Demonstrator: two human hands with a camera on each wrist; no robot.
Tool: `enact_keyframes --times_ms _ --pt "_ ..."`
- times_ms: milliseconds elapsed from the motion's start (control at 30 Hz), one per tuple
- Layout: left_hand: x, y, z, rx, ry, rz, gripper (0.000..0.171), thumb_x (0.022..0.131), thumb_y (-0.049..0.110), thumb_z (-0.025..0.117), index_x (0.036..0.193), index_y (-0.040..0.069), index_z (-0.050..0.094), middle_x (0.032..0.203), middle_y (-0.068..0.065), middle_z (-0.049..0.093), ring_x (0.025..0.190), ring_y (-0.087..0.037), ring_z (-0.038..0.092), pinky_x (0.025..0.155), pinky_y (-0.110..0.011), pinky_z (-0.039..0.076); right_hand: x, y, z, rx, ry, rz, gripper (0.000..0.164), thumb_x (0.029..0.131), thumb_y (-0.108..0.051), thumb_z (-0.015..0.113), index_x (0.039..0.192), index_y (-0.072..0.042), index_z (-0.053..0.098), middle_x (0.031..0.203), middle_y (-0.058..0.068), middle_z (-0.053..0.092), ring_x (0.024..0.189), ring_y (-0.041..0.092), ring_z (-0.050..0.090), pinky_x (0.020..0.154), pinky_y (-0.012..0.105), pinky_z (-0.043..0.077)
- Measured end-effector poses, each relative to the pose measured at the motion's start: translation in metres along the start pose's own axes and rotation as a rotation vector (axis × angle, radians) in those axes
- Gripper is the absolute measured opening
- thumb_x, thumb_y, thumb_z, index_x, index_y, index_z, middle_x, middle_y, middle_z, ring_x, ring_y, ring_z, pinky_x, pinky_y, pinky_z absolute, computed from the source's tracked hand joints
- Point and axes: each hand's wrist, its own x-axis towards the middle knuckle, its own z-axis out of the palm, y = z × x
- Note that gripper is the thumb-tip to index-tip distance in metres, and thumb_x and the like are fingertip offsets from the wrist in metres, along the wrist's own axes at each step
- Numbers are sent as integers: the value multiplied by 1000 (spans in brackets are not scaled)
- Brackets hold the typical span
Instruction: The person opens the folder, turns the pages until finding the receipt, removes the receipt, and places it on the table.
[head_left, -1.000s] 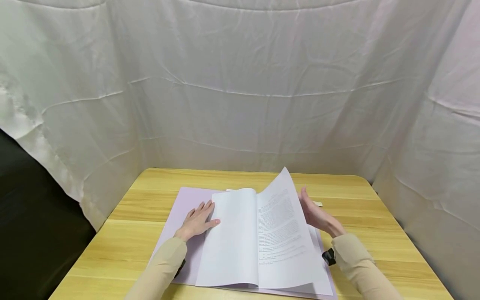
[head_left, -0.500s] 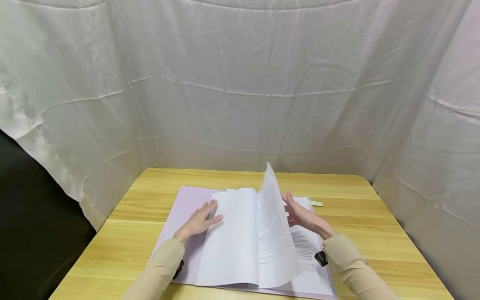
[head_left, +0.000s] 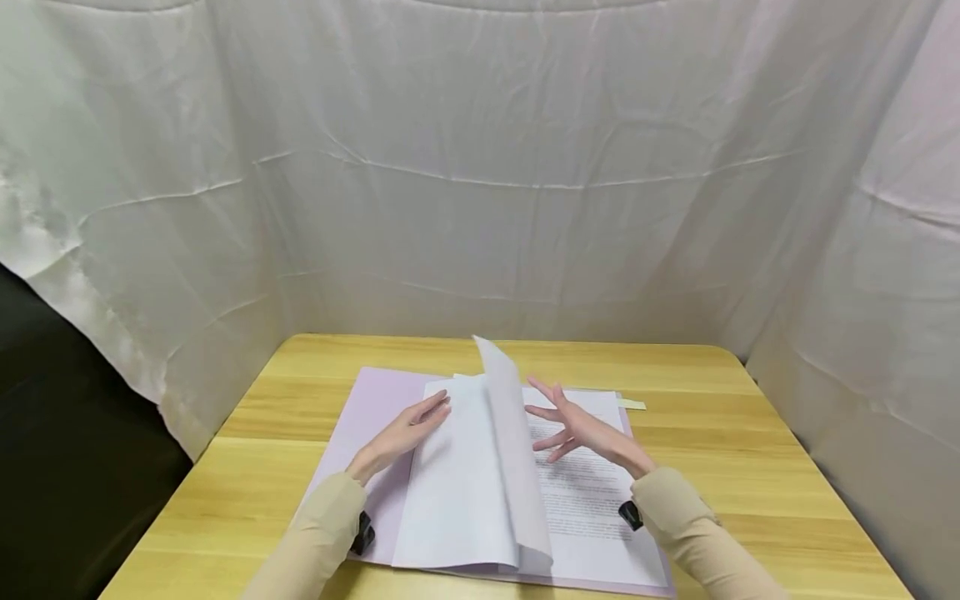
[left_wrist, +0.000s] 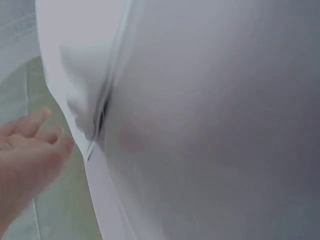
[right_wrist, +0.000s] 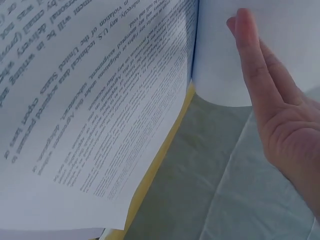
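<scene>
A stack of bound white pages (head_left: pixel 457 492) lies opened inside a lilac folder (head_left: pixel 378 400). One turning sheet (head_left: pixel 517 467) stands up from the fold, curling leftward. Behind it, to the right, a printed page (head_left: pixel 592 492) lies flat; its text also fills much of the right wrist view. My right hand (head_left: pixel 581 429) is just right of the standing sheet, fingers spread and straight; in the right wrist view, the hand (right_wrist: pixel 280 95) appears against blank white paper. At the left page's upper left edge is my left hand (head_left: pixel 405 433), its fingers extended; contact with the paper is unclear.
The folder lies on a light wooden table (head_left: pixel 720 450). A pale yellow tab (head_left: pixel 632 404) sticks out at the folder's upper right. Grey-white cloth (head_left: pixel 480 167) hangs behind and at both sides, with something black (head_left: pixel 67 450) at the far left.
The sheet has swung leftward from the right side to upright, uncovering the printed page. My right hand has moved left with it, fingers spreading. My left hand has shifted slightly right and turned.
</scene>
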Motion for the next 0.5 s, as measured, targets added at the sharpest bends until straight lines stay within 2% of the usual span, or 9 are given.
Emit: enact_keyframes --times_ms 167,267,400,500 --pt "0 6 4 -122 -40 14 65 110 34 38 159 -3 16 164 -24 27 154 -40 22 128 -55 13 3 -3 6 -14 -1 15 59 105 -61 6 161 -43 4 166 18 26 117 40 68 88 50 61" --pt "3 8 6 -209 -35 16 69 110 39 36 158 -6 15 164 -26 26 152 -42 25 128 -52 17 5 -6 10 -24 5 25 59 105 -61 7 161 -43 5 165 17 28 117 40 68 88 50 61" --pt "6 12 7 -332 -11 14 69 110 39 35 156 -9 18 158 -32 33 145 -42 40 122 -44 36 7 -7 12 -23 2 13 61 106 -60 8 162 -38 4 164 20 29 119 42 67 88 52 60" --pt "6 13 7 -406 37 -2 67 110 39 36 155 -9 23 149 -30 47 130 -30 60 108 -34 52 9 -6 13 -21 -11 0 62 107 -58 10 163 -33 1 164 21 29 121 44 64 89 53 60"
